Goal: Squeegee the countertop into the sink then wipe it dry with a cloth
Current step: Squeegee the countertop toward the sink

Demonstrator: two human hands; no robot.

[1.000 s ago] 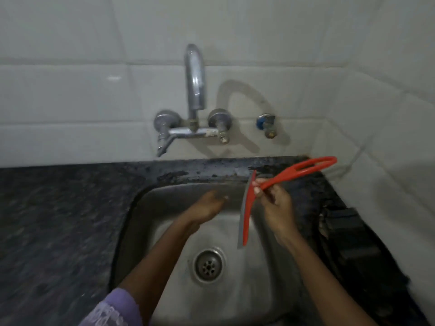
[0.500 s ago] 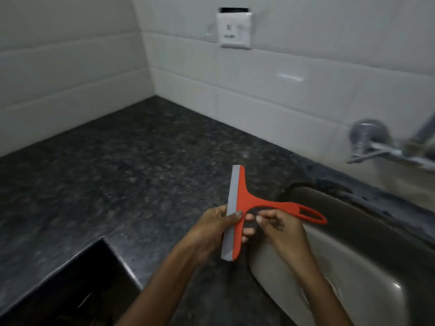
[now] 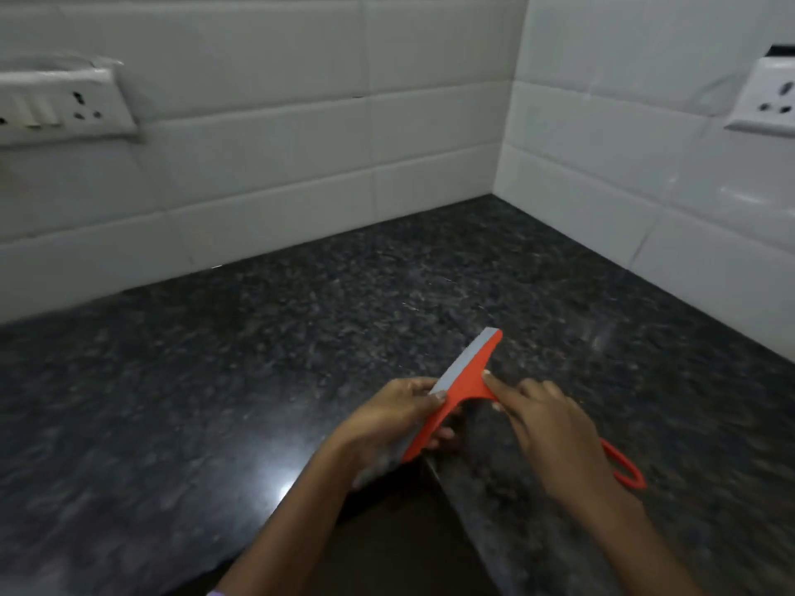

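Note:
A red squeegee (image 3: pixel 471 378) with a grey rubber blade is held just above the dark speckled granite countertop (image 3: pixel 301 337), near its inner corner edge. My left hand (image 3: pixel 389 419) grips the lower end of the blade. My right hand (image 3: pixel 546 428) holds the handle close to the blade, and the handle's red loop sticks out behind the wrist. The sink and any cloth are out of view.
White tiled walls meet in a corner (image 3: pixel 507 165) behind the counter. A switch and socket panel (image 3: pixel 60 103) sits on the left wall and a socket (image 3: pixel 770 98) on the right wall. A dark gap (image 3: pixel 400 531) lies below the counter's inner edge.
The view has swung left from the sink to the counter's corner. Both hands have carried the squeegee along, and the left hand, free a second ago, now grips the blade.

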